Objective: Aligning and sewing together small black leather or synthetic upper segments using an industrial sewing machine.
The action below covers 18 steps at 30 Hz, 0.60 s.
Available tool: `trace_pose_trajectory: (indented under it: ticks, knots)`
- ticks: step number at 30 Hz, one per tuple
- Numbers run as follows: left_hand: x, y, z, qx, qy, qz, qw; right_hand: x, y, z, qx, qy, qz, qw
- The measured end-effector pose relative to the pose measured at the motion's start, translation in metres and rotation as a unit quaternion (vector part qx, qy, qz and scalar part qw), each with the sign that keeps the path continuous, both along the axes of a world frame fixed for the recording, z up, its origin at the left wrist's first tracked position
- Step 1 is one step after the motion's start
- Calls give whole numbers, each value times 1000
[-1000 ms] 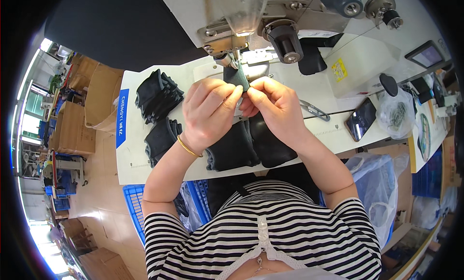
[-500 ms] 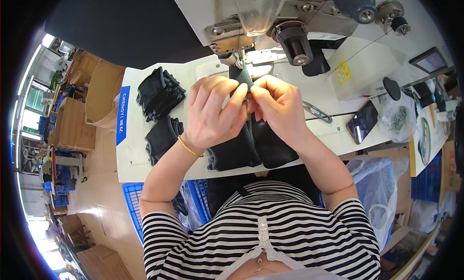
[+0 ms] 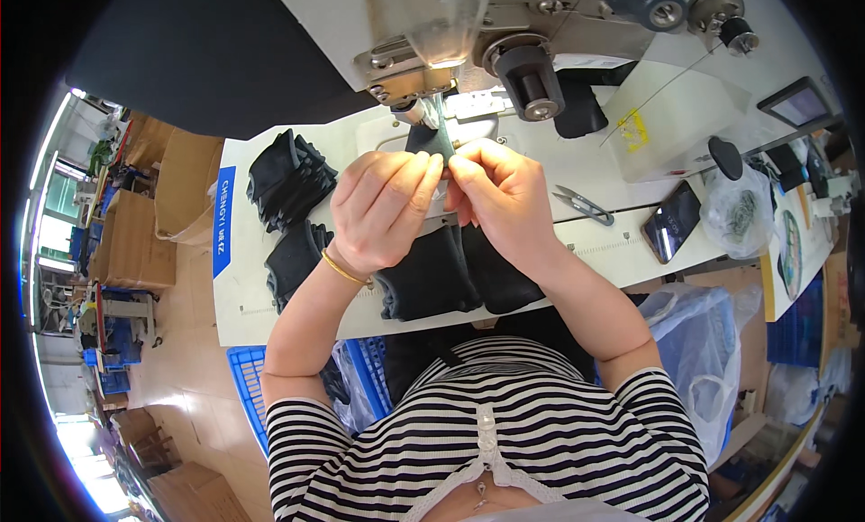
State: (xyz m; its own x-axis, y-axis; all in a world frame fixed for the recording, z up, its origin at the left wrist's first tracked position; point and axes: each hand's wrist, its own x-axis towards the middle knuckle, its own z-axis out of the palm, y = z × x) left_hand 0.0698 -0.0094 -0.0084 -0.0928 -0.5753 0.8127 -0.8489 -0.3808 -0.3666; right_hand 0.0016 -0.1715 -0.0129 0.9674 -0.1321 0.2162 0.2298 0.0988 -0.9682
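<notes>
My left hand [image 3: 383, 206] and my right hand [image 3: 505, 202] meet just in front of the sewing machine's presser foot area [image 3: 431, 114]. Between the fingertips of both hands is the near edge of a small dark grey-black fabric piece [image 3: 432, 141]. Its far end runs up to the foot, where the needle cannot be made out. Both hands are closed in a pinch, and a gold bangle circles the left wrist. Under my forearms lie two black fabric stacks, one on the left [image 3: 428, 274] and one on the right [image 3: 498, 271].
More black pieces are piled at the table's left, in a far stack [image 3: 290, 178] and a near stack [image 3: 295, 259]. Right of my hands lie thread snips [image 3: 590, 208], a phone [image 3: 671, 223] and a clear bag [image 3: 739, 217]. A blue basket [image 3: 248, 378] stands below the table edge.
The view has shifted slightly. Both hands have drawn a little leftward, and the left fingers have come closer together at the fabric edge. More of the thread snips shows beside the right hand.
</notes>
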Motion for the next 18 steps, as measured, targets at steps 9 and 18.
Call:
trace_pose_trajectory:
  ticks: [9,18]
  knots:
    - [14,-2,3,8,-20,1,1000,-3,-3,-1,-2,15,-2,1000]
    - [35,-6,-5,-38,-29,1,999,-9,-6,-5,-16,19,4,1000]
